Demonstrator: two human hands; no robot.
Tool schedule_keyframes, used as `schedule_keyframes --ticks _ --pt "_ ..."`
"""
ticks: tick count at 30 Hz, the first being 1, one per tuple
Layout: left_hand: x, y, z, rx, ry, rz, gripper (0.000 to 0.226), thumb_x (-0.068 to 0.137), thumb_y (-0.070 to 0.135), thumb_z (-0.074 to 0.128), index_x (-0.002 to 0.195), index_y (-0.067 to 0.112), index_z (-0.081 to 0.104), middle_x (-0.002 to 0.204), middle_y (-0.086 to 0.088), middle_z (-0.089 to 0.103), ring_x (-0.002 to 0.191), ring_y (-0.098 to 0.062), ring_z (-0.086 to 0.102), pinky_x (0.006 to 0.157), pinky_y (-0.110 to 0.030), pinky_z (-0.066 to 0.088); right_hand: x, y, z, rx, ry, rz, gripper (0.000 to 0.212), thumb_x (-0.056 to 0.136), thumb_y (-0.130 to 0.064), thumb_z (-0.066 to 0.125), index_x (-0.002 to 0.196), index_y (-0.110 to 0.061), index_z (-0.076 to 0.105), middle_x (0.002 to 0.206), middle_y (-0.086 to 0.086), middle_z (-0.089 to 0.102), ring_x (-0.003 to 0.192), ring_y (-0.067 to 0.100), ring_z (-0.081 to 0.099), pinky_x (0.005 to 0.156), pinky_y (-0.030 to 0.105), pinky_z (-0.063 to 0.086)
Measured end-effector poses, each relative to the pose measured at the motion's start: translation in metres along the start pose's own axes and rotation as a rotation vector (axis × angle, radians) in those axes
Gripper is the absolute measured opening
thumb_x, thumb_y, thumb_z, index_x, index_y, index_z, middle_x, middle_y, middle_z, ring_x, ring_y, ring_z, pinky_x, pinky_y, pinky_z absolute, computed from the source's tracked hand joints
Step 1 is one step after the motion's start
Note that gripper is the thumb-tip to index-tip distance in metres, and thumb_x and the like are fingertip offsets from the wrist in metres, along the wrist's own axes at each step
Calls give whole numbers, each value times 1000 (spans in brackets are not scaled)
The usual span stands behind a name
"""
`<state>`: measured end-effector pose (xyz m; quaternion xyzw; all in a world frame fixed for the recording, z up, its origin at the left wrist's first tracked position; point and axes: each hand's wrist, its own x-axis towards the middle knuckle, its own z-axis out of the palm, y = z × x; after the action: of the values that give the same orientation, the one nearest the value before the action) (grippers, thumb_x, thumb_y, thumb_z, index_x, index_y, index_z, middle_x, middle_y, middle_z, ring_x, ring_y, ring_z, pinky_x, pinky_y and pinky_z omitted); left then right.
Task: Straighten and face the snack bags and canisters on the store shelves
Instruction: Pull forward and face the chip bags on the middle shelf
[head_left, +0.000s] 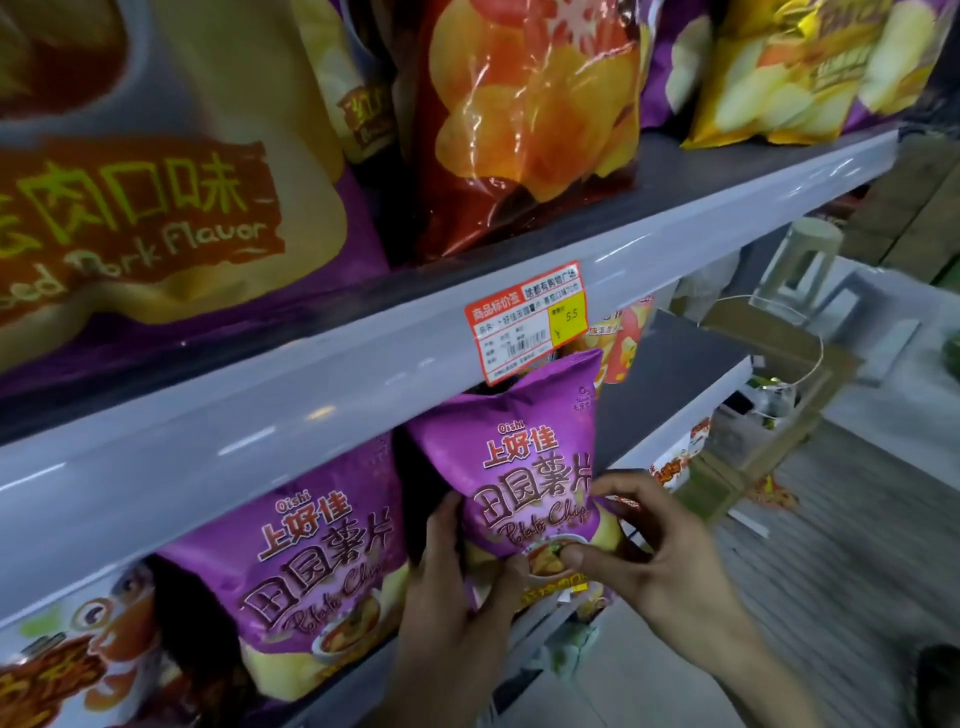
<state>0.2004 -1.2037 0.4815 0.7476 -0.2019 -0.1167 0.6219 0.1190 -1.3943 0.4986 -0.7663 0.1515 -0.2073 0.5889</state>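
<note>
Chip bag (524, 457), purple, stood tilted on the lower shelf (675, 374) beside a matching bag (311, 561). Left hand (452, 592) gripped its left edge; right hand (665, 551) pinched its lower front, fingers curled.

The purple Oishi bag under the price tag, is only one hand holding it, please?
No; the left hand grips the bag at its left edge, and the right hand pinches its right side.

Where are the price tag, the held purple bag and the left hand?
price tag (525, 323): head view, label centre.
held purple bag (524, 467): head view, printed front.
left hand (457, 597): head view, its back.
</note>
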Motion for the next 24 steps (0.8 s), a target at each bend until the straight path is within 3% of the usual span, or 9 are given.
schedule_keyframes --ticks 3,8,11,16,19,21,24 --pt "1 4 5 78 54 35 73 84 47 72 151 43 42 136 19 68 125 -7 67 101 -48 58 4 5 -8 42 -2 -18 62 64 -20 95 118 -34 66 122 -3 67 113 22 70 89 50 62" --pt "2 4 21 179 150 58 79 81 60 71 151 52 37 134 13 67 115 -4 68 93 -43 60 23 18 -23 76 -138 -22 97 63 -50 98 146 -41 48 136 -9 65 127 17 63 103 47 55" --pt "0 10 37 187 203 27 81 81 56 72 154 50 37 139 11 65 126 -8 64 101 -46 58 35 22 -36 67 -244 -39 90 72 -40 94 148 -38 45 138 -17 65 128 8 62 106 42 54" --pt "0 28 76 193 362 -7 68 84 33 77 146 41 48 126 16 73 109 -8 74 86 -49 64 61 26 -61 199 -385 -82 80 76 -20 86 145 -31 48 134 -23 67 123 -1 64 94 13 52" --pt "-5 47 100 156 449 -32 69 83 39 79 146 34 51 124 12 74 108 -16 75 85 -52 65 74 26 -77 217 -456 -138 79 77 -18 87 144 -30 49 132 -25 67 122 -1 64 97 16 51" --pt "-11 57 115 201 495 0 72 82 47 79 146 30 51 124 13 75 109 -12 74 90 -44 63 78 26 -93 226 -486 -161 81 79 -15 88 148 -29 47 135 -24 65 125 0 63 103 20 51" --pt "-25 72 139 281 509 41 66 87 37 79 146 32 51 122 17 74 111 -10 71 91 -34 61 75 24 -121 228 -506 -206 85 77 -23 91 149 -35 46 138 -24 63 128 0 60 105 25 52"
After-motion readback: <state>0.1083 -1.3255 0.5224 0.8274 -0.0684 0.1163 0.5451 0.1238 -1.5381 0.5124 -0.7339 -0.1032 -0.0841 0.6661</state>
